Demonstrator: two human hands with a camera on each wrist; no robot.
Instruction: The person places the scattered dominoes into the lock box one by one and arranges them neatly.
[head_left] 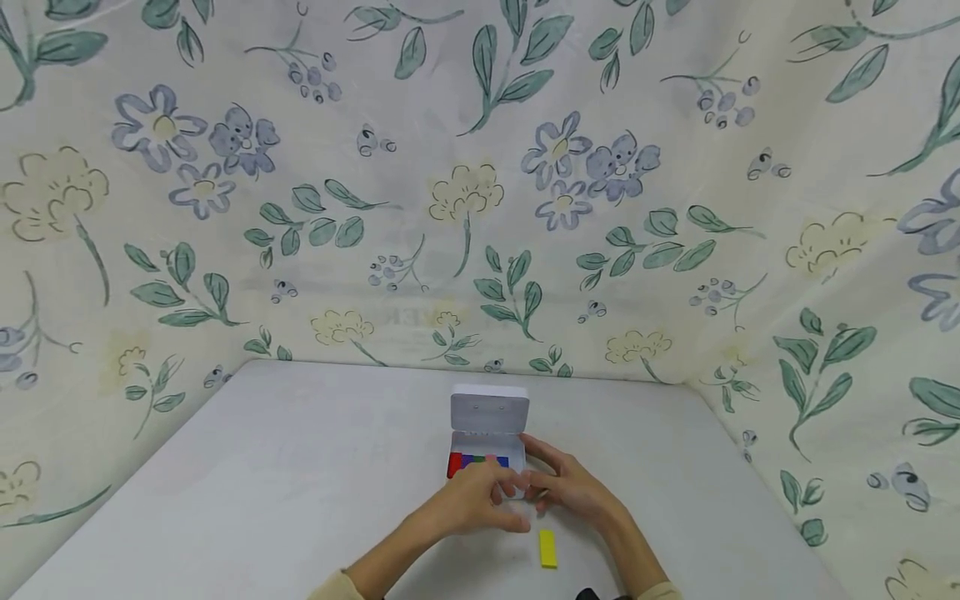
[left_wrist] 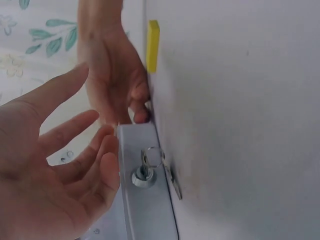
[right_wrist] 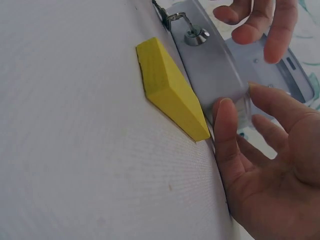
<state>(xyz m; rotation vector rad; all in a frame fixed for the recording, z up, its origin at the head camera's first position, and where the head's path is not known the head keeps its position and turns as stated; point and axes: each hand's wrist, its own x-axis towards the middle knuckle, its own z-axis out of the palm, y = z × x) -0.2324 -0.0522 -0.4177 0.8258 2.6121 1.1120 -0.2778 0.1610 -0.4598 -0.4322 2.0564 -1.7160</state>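
A small grey metal lock box (head_left: 489, 412) stands on the table with its hinged lid raised. Inside it lie several coloured blocks (head_left: 455, 463), red, purple, green and blue among them, partly behind my left hand. My right hand (head_left: 573, 487) grips the box's right end, thumb at the front corner and fingers along the side. Over the box's front edge hovers my left hand (head_left: 480, 498), fingers loosely bent and holding nothing. A yellow block (head_left: 547, 549) lies on the table in front of the box. Keys on a ring (left_wrist: 154, 157) hang from the front lock (left_wrist: 144, 177).
The white table (head_left: 337, 450) extends to both sides of the box. Behind it and at the sides hangs a floral curtain (head_left: 465, 250). A small black object (head_left: 588, 594) shows at the bottom edge of the head view.
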